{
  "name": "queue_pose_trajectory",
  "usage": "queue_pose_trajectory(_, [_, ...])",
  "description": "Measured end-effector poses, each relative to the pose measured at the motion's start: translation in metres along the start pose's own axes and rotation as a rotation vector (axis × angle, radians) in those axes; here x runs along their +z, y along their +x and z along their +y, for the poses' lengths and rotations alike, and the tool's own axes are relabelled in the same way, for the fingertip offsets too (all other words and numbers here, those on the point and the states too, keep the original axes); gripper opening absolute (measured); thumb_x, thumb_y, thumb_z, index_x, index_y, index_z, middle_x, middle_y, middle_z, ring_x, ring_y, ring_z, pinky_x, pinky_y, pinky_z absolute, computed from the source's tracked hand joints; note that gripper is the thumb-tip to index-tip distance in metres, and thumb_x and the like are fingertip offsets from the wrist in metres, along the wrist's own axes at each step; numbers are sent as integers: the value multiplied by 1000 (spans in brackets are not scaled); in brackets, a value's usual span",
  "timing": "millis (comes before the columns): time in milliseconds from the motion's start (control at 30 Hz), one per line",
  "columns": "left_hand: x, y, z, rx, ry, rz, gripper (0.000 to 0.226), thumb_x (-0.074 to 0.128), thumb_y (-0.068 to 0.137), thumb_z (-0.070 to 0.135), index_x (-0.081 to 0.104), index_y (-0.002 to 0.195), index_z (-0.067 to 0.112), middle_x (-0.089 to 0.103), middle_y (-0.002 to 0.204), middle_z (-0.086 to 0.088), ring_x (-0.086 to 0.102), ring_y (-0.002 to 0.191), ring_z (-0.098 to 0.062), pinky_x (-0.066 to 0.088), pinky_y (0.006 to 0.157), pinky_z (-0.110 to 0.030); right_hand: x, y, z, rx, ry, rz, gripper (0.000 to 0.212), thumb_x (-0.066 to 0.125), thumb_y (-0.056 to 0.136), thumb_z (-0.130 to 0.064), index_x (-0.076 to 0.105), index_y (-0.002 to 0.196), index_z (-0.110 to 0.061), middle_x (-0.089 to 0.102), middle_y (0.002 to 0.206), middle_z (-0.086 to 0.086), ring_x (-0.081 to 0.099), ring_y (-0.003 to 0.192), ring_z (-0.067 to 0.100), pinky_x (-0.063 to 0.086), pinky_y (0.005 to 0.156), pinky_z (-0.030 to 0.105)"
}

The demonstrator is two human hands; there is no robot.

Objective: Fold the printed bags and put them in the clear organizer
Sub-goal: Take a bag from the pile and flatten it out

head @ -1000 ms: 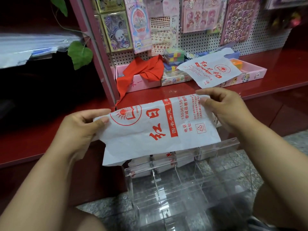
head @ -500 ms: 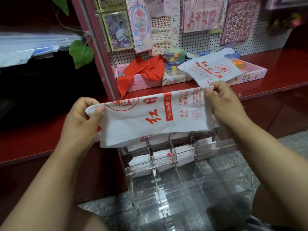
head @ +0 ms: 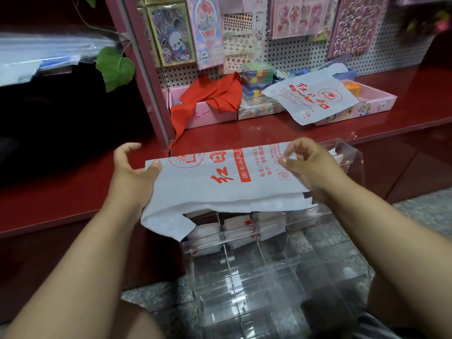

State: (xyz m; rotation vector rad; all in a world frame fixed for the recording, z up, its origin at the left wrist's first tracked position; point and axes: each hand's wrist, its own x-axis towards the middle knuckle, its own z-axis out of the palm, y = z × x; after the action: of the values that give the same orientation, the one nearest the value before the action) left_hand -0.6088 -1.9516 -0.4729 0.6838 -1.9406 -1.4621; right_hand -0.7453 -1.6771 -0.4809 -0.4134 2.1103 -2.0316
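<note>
1. The left hand (head: pixel 133 173) grips the left end of a white printed bag (head: pixel 220 187), thumb on top and fingers curled behind it.
2. The right hand (head: pixel 310 167) pinches the right end of the same bag, thumb pressed on the printed face, the other fingers loosely curled above the top edge.
3. The two hands are well apart, holding the bag stretched flat between them, red print facing up.
4. The bag looks folded once lengthwise: a second layer shows under the lower edge, and a loose flap hangs at the lower left. It is held in the air just above the clear organizer (head: pixel 269 265), in front of the red shelf (head: pixel 61 192).
5. The organizer's back compartments already hold folded bags (head: pixel 244 226); the nearer compartments look empty, as far as the glare lets me tell.
6. Another bag (head: pixel 310 101) lies unfolded on the shelf across the pink trays (head: pixel 376 101), beside a red cloth (head: pixel 210 99).
7. My judgement: the task is partway. This bag needs more folds before it fits a compartment, and the one on the shelf is untouched.
</note>
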Motion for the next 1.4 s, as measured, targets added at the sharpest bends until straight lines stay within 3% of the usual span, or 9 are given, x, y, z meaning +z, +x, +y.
queue_pose_trajectory(133, [-2, 1, -2, 48, 63, -70, 23, 64, 93, 13, 61, 80, 32, 49, 64, -2, 40, 48, -16, 34, 48, -23, -1, 6, 7, 46, 43, -16, 22, 57, 90, 6, 67, 81, -11, 67, 86, 1, 65, 77, 7, 52, 69, 10])
queue_pose_trajectory(333, [-5, 0, -3, 1, 2, -238, 21, 59, 94, 7, 71, 100, 23, 74, 80, 13, 65, 70, -1, 52, 64, -15, -14, 9, 3, 47, -35, -93, 38, 62, 85, 9, 70, 107, -20, 64, 125, 3, 62, 113, 18, 50, 98, 29])
queue_pose_trajectory(400, [-6, -1, -4, 7, 1, -273, 31, 64, 89, -2, 69, 104, 25, 74, 88, 11, 68, 74, 1, 52, 65, -12, -16, 8, 2, 41, -12, -57, 40, 67, 78, 11, 73, 97, -23, 65, 123, 12, 62, 112, 31, 52, 96, 39])
queue_pose_trajectory(600, [-6, -4, -9, -21, 10, -184, 27, 65, 89, 0, 74, 92, 25, 71, 83, -8, 64, 72, -19, 55, 65, -26, -10, 0, 8, 122, -72, -161, 25, 57, 93, -4, 70, 99, -24, 71, 104, 5, 68, 77, 12, 52, 52, 18])
queue_pose_trajectory(733, [-6, -3, -9, -50, -46, -230, 40, 64, 88, -4, 66, 114, 26, 72, 98, 4, 69, 75, -6, 58, 70, -19, -13, 3, 10, 55, -171, -99, 26, 61, 90, 0, 67, 100, -24, 59, 90, 4, 63, 73, 11, 49, 54, 15])
queue_pose_trajectory(867, [-7, -2, -11, -45, -51, -224, 51, 63, 86, -8, 61, 127, 21, 70, 106, 3, 66, 82, -8, 56, 70, -16, -13, 1, 16, 110, -263, -170, 20, 63, 91, -12, 62, 92, -32, 59, 93, 21, 64, 83, 30, 56, 72, 43])
queue_pose_trajectory(1000, [-8, -4, -11, -42, -26, -226, 34, 63, 87, -6, 69, 115, 12, 71, 107, -6, 68, 78, -9, 55, 70, -17, -12, 0, 17, 38, -231, -80, 21, 62, 88, 2, 62, 81, -17, 42, 54, -1, 41, 52, 13, 40, 52, 23])
queue_pose_trajectory(1200, [-14, -6, -8, -94, -58, -270, 33, 63, 87, -6, 68, 115, 11, 71, 104, -4, 70, 75, -6, 57, 74, -18, -15, 2, 12, -28, -152, -50, 26, 66, 82, 9, 70, 85, -16, 63, 80, -5, 62, 69, 0, 53, 67, 13])
queue_pose_trajectory(1400, [-21, -8, -4, -118, -81, -267, 41, 69, 78, -10, 70, 110, 15, 73, 102, -8, 72, 80, -13, 59, 75, -23, -17, 0, 11, -12, -184, -151, 35, 80, 71, -5, 73, 97, -29, 66, 92, 10, 61, 86, 15, 53, 84, 27])
